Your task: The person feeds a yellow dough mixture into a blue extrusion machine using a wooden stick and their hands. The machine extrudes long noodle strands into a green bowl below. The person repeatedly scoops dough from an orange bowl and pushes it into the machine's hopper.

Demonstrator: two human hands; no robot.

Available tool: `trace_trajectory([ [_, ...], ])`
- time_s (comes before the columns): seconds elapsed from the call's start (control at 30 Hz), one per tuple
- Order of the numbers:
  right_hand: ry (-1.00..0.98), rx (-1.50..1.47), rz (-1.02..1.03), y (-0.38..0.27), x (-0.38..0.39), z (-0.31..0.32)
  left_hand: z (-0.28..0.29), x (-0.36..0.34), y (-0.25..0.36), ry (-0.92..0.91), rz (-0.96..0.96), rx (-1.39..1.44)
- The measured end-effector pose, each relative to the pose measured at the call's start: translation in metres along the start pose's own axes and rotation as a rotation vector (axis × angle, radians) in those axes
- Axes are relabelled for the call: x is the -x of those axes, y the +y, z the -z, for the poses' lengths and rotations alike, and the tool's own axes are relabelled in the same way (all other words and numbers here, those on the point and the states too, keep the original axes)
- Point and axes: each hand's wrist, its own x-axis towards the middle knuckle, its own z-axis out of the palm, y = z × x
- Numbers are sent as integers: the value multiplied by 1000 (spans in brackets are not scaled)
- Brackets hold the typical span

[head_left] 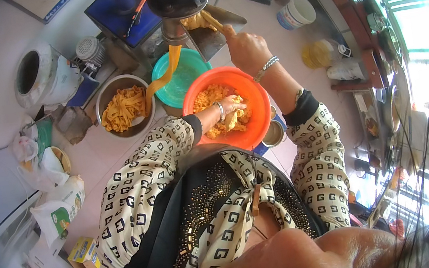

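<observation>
My left hand [230, 106] is down in an orange-red basin [261, 106], its fingers curled round a clump of crumbly yellow dough [234, 122]. Ahead and to the right, my right hand [247, 47] grips a short tan stick [212, 20]. The stick's far end meets more yellow dough [195, 22] on the metal feed tray [233, 16] of a machine. From the machine's metal outlet [174, 32] a wide yellow dough strip [166, 77] hangs down. It runs over a green basin [190, 63] into a steel pot [104, 98], where more strips lie heaped.
At the left stand a whitish drum-shaped vessel [53, 75], a motor [93, 49] and a printed sack [62, 209]. A white bucket [296, 12] and a jug of yellow oil [319, 54] stand at the right, beside a dark red shelf [336, 2]. A metal can [273, 134] sits close to the orange-red basin.
</observation>
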Motion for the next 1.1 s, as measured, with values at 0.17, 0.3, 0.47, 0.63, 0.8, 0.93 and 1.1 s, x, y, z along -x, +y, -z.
trace_trajectory([
  [0.17, 105, -126, 40, 31, 0, 27, -2, -2, 76, -212, 249, 323],
  [0.3, 193, -281, -89, 15, 0, 26, 40, 37, 106, -88, 251, 31],
  [0.47, 262, -343, -46, 3, -20, 4, 33, 24, 80, 70, 72, -116],
  [0.63, 198, -325, 10, 1, -31, 8, 40, 2, 57, 79, -123, -607],
  [0.8, 180, -199, 28, -8, -34, 6, 33, 4, 59, 131, -86, -536],
  [0.93, 107, -33, 17, -11, -36, 4, 12, 28, 86, 130, -118, -408],
  [1.1, 118, -178, 41, 18, 4, 36, 19, 25, 98, 156, 86, 172],
])
